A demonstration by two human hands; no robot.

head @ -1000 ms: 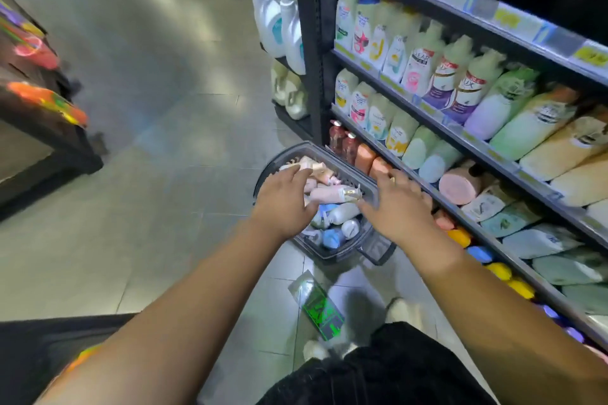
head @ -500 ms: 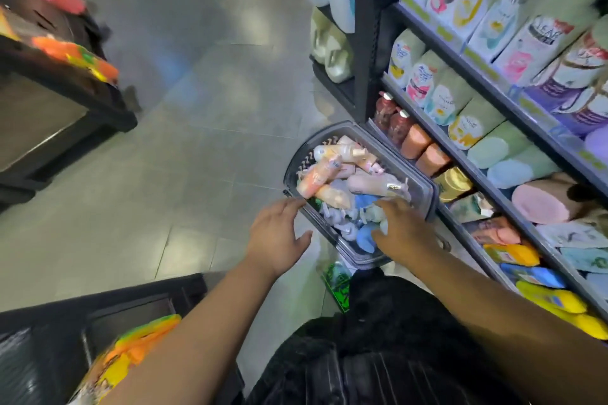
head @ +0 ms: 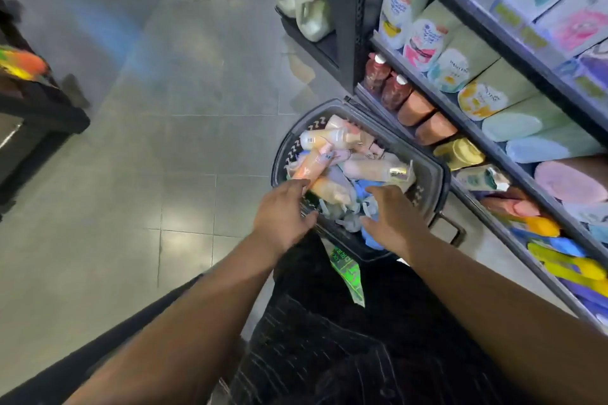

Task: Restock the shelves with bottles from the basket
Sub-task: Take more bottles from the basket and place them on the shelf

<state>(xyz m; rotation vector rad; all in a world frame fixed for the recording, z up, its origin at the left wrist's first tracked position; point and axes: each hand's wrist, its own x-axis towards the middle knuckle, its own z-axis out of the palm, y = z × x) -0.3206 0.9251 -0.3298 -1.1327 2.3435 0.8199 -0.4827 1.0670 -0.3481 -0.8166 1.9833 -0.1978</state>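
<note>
Dark plastic basket (head: 411,141) of heaped bottles (head: 371,168) sits on the floor (head: 164,141) by the shelves (head: 348,26); left hand (head: 283,214) and right hand (head: 391,217) hover over it, fingers apart and empty, and a careless grab could topple the pile.

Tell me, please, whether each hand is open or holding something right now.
Left hand: open, fingertips at an orange bottle.
Right hand: open above the basket, holding nothing.

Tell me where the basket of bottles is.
The basket sits on the floor right of centre in the head view, at the foot of the shelves, with the left hand and right hand over its near end.
</note>
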